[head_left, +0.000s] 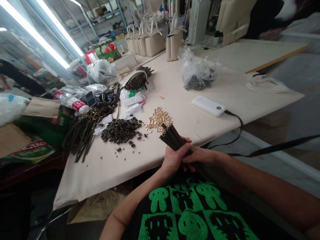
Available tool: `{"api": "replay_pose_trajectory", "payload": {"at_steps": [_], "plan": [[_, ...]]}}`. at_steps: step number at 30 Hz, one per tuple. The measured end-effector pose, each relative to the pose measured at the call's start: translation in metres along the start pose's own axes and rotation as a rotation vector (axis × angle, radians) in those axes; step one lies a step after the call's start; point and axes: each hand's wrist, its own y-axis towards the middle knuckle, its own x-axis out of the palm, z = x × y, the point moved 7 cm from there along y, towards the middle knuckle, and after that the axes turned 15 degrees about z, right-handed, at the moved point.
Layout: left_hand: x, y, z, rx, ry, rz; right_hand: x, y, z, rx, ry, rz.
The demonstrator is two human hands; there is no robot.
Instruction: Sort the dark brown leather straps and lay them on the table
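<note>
A bundle of dark leather straps [172, 137] juts up and to the left over the table's near edge, its cut ends facing away from me. My left hand [173, 158] is closed around the bundle. Just to the right, my right hand [196, 156] is wrapped round the lower part of the same straps, touching the left hand. Right behind the strap ends lies a scatter of gold rectangular buckles [159, 119]. Left of them spreads a heap of small dark loops [121, 130], some strewn loose toward me.
More dark straps with gold fittings [85, 133] lie on the table's left side. A tied strap bundle [138, 78] rests farther back. A white power bank [208, 106] with a black cable, a clear plastic bag [197, 71] and several beige handbags [155, 43] stand beyond.
</note>
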Motion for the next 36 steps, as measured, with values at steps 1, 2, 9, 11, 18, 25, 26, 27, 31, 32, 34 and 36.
{"api": "replay_pose_trajectory", "payload": {"at_steps": [1, 2, 9, 11, 18, 25, 26, 27, 31, 32, 34, 36], "plan": [[-0.008, 0.001, 0.002, 0.015, 0.034, 0.009, 0.0, -0.004, 0.001, 0.003, -0.038, 0.008], [-0.017, 0.003, 0.005, 0.045, 0.06, 0.033, 0.0, -0.008, 0.002, 0.01, -0.06, 0.022], [-0.06, 0.006, 0.02, 0.143, 0.203, 0.145, 0.0, -0.043, 0.027, 0.135, 0.068, 0.116], [-0.063, 0.002, 0.012, 0.091, 0.197, 0.165, 0.002, -0.048, 0.032, 0.158, 0.146, 0.128], [-0.046, -0.01, -0.022, -0.053, 0.146, 0.068, 0.007, -0.046, 0.029, 0.177, 0.356, 0.173], [-0.047, -0.001, -0.005, 0.052, 0.185, 0.16, 0.007, -0.039, 0.02, 0.081, 0.309, 0.294], [-0.048, -0.001, -0.004, 0.069, 0.181, 0.163, 0.005, -0.039, 0.019, 0.076, 0.311, 0.32], [-0.049, -0.001, -0.004, 0.098, 0.187, 0.17, 0.004, -0.04, 0.019, 0.067, 0.303, 0.337], [-0.056, -0.009, 0.007, 0.348, 0.34, 0.183, 0.0, -0.041, 0.018, 0.018, 0.219, 0.372], [-0.056, -0.011, 0.01, 0.408, 0.397, 0.164, 0.0, -0.041, 0.018, 0.006, 0.196, 0.378], [-0.052, -0.014, 0.014, 0.476, 0.505, 0.102, 0.0, -0.042, 0.018, -0.008, 0.152, 0.393], [-0.049, -0.016, 0.015, 0.491, 0.567, 0.05, 0.0, -0.043, 0.016, -0.023, 0.13, 0.409]]}}
